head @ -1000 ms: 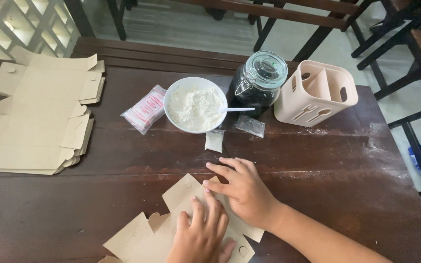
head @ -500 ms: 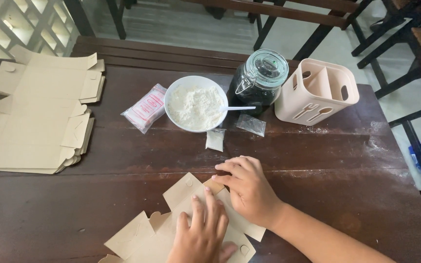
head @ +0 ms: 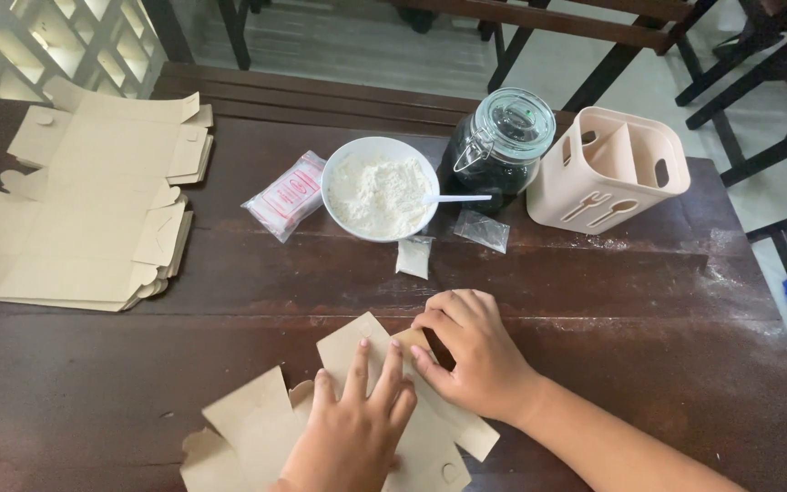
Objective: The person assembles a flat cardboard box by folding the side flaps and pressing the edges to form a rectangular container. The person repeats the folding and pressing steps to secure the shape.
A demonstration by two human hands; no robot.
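Since the earlier frames, the right hand (head: 475,351) has drawn its fingers in over a small flap of the box blank (head: 384,401) at lower centre; little else has moved. Upper left: stack of flat blanks (head: 93,200). Lower centre: left hand (head: 352,428), fingers spread flat, pins the blank to the table (head: 639,301). The right fingertips pinch the flap, narrow. Upper centre: sachet (head: 286,194), bowl (head: 380,189) of white powder with spoon (head: 462,198), two small bags (head: 413,256), jar (head: 501,146). Upper right: caddy (head: 608,169). Risk, as judged: uneven pressure could crease or tear the flap; a slipping blank could nudge the bags.
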